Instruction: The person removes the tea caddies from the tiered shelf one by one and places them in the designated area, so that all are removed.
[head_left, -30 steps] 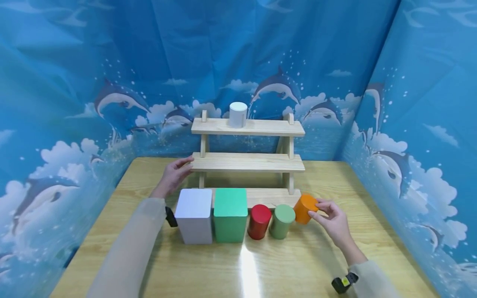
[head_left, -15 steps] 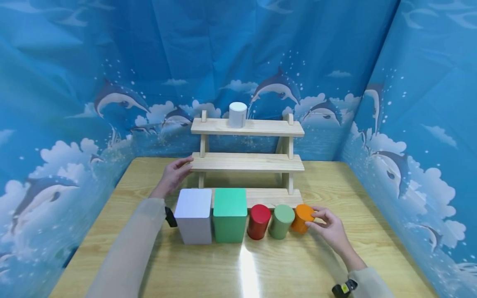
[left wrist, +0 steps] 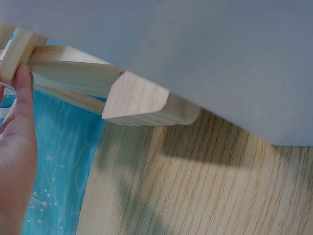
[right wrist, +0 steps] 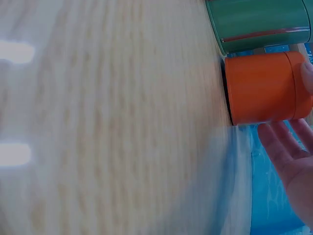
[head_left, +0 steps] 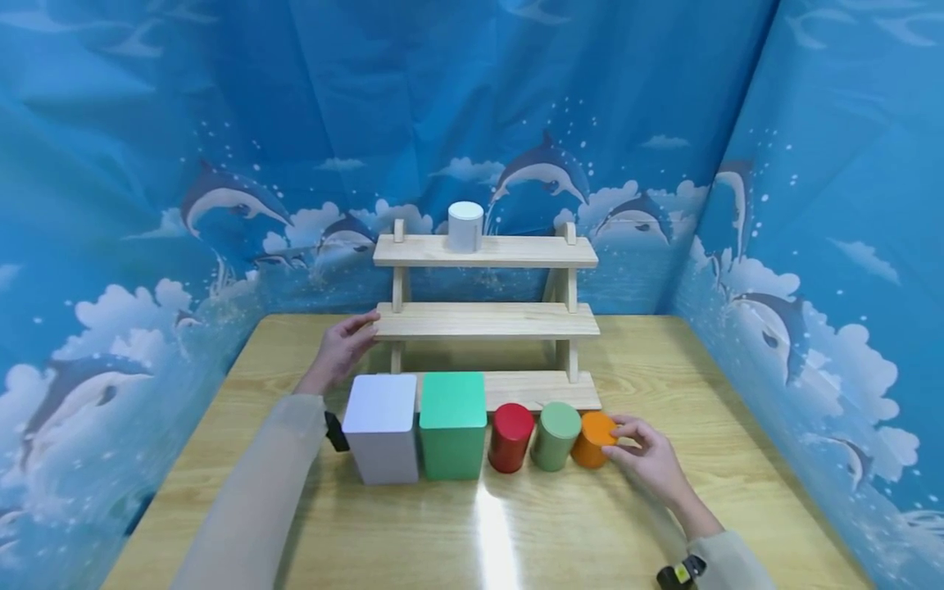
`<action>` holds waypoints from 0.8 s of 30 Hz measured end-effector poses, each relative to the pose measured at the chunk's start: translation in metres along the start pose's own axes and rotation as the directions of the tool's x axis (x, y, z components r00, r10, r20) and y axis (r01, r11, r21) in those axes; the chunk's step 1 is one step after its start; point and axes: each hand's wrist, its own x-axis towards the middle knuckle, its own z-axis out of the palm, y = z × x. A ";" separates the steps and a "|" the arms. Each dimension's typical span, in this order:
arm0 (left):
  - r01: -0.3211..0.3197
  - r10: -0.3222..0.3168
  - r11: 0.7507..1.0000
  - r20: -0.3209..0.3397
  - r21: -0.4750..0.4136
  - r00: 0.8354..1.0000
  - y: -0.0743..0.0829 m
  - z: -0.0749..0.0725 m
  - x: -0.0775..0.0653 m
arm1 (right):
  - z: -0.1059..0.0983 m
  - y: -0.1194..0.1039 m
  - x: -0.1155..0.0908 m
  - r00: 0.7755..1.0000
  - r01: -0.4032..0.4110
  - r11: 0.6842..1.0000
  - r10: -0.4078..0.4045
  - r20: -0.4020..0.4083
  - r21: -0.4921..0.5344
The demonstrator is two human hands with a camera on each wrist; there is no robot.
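Observation:
My right hand (head_left: 652, 465) holds an orange cylindrical tin (head_left: 588, 447) near its lid, thumb and fingers on either side. The tin stands upright on the table at the right end of a row. In the right wrist view, the orange tin (right wrist: 261, 88) has its base at the tabletop, close beside a green tin (right wrist: 264, 24). My left hand (head_left: 342, 351) grips the left end of the middle board of a three-tier wooden display rack (head_left: 487, 319). The left wrist view shows the fingers (left wrist: 23, 107) at that board end, while a large grey surface covers the upper part.
Left of the orange tin stand a light green tin (head_left: 556, 438), a red tin (head_left: 510, 440), a taller green box (head_left: 453, 430) and a pale lavender box (head_left: 381, 430). A white tin (head_left: 465, 228) sits on the rack's top board. Blue dolphin-print cloth (head_left: 354, 98) encloses the table.
My right hand has lowered the orange tin from a tilted position, bringing it nearer me and slightly left, upright beside the light green tin. My left hand keeps its place on the rack.

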 end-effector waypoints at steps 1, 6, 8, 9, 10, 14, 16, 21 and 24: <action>-0.003 0.003 1.000 -0.005 0.000 1.000 0.000 0.000 0.000 | 0.000 0.001 0.000 1.000 0.002 1.000 -0.002 0.002 -0.005; -0.002 0.003 1.000 -0.019 0.010 1.000 0.002 0.001 -0.002 | -0.001 0.002 0.000 1.000 0.021 1.000 -0.021 0.006 -0.008; 0.005 -0.004 1.000 -0.021 0.029 1.000 0.002 0.001 -0.002 | -0.001 0.003 -0.001 0.999 0.034 0.999 -0.034 0.005 0.002; 0.011 -0.010 0.999 -0.023 0.039 1.000 0.002 0.001 -0.002 | -0.001 0.003 -0.001 0.999 0.045 0.999 -0.045 0.007 0.006; 0.017 -0.016 0.999 -0.028 0.048 0.999 0.001 0.001 -0.002 | -0.002 0.003 -0.001 0.999 0.053 0.999 -0.053 0.005 0.014; 0.028 -0.026 0.997 -0.025 0.070 0.999 0.000 0.001 -0.003 | -0.004 0.003 -0.001 0.998 0.070 0.997 -0.069 -0.005 0.043; 0.026 -0.024 0.997 -0.022 0.068 0.999 0.000 0.000 -0.003 | -0.005 0.001 0.000 0.997 0.082 0.995 -0.081 -0.019 0.058; 0.021 -0.020 0.998 -0.019 0.065 1.000 0.000 0.000 -0.002 | -0.007 -0.007 0.004 0.991 0.125 0.990 -0.121 -0.056 0.072; 0.020 -0.019 0.998 -0.018 0.064 1.000 0.000 0.001 -0.002 | -0.007 -0.011 0.007 0.990 0.125 0.990 -0.120 -0.077 0.065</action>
